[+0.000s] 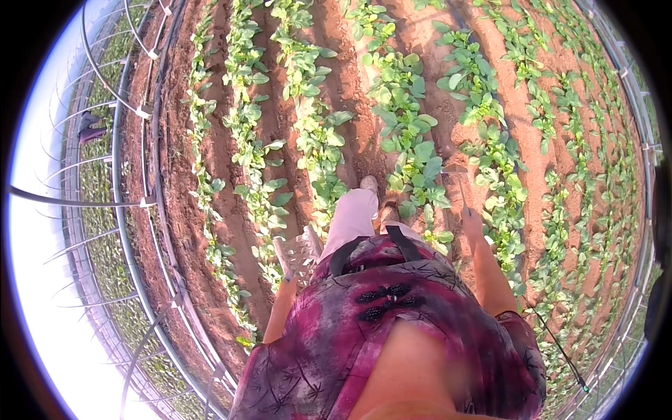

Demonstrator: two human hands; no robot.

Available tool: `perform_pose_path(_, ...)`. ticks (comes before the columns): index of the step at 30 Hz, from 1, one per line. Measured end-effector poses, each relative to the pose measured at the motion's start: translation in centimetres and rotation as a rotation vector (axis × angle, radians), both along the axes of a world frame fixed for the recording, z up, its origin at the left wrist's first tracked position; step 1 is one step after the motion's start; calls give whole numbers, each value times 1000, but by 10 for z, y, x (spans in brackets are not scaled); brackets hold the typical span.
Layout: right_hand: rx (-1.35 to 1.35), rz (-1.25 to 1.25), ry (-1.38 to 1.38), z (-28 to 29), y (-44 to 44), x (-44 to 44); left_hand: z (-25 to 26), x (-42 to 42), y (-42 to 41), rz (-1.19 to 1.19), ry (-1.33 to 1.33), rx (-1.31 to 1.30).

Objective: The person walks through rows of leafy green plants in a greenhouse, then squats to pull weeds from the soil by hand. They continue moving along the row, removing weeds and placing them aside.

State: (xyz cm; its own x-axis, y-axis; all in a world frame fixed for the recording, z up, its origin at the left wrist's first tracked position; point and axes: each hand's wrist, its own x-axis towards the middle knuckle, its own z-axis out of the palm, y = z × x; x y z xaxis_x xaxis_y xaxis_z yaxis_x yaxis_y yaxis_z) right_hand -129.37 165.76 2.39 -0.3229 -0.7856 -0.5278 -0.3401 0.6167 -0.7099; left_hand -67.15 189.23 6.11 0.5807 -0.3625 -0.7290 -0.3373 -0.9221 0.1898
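Note:
My right hand (470,220) is closed around the thin handle of a small hand hoe (454,169). Its flat metal blade hangs over the soil strip between two rows of leafy green plants (415,152). At my other side, my left hand (288,281) grips a pale plastic frame (299,252), possibly a small stool; my clothing hides part of it. My feet, in patterned shoes (369,184), stand on the soil between two plant rows, one foot ahead of the other.
Several crop rows (310,105) run ahead over reddish soil (346,68). Dark irrigation hose (501,113) lies along one row. Metal hoops and pipes (119,194) border the left side; dark and purple cloth (92,128) shows beyond. A black cord (556,336) extends at right.

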Motion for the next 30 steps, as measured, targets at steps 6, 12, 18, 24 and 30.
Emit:
perform_pose_path(6,68,-26,9,12,-91,43,-24,26,-93,40,78,-4)
perform_pose_path(12,210,56,118,-8,-190,66,-18,47,-211,65,150,35)
perform_pose_path(18,213,143,263,-35,-272,77,1,81,-343,15,198,88)
perform_pose_path(24,252,92,84,12,-387,139,13,123,-467,-69,45,71)
perform_pose_path(30,323,150,160,-1,-478,162,-7,149,-567,4,-41,-152)
